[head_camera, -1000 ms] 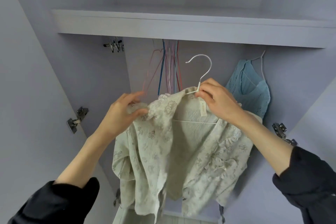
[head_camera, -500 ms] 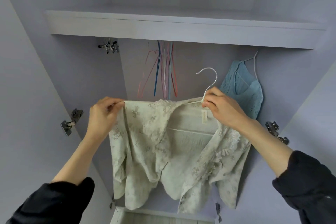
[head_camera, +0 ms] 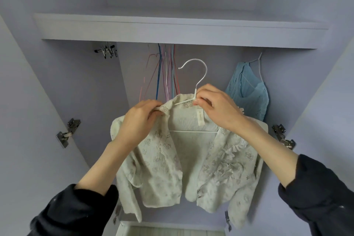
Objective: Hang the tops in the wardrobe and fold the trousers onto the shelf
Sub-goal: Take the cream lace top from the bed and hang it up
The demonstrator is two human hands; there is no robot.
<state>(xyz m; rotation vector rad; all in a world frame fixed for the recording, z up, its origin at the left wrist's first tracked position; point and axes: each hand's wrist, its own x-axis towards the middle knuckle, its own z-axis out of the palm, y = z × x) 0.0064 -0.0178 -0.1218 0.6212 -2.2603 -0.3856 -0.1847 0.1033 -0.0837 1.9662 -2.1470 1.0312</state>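
Your right hand (head_camera: 216, 108) pinches the thin white wire hanger (head_camera: 193, 74); left hand (head_camera: 140, 120) grips the lacy cream cardigan (head_camera: 220, 163) collar. The hanger's shoulders are hidden under fabric.

The wardrobe (head_camera: 63, 86) stands open, its inner walls pale lilac, with metal hinges (head_camera: 68, 132) fixed to the left and right side walls. A shelf (head_camera: 172, 30) of the same colour runs across its full width near the top; only its front edge and underside show, so what lies on it cannot be told. Below the shelf a bunch of bare thin hangers (head_camera: 164, 74) in red, blue and pink hangs at the middle, and to the right a light blue knitted top (head_camera: 251, 94) hangs on a white hanger, near the right wall
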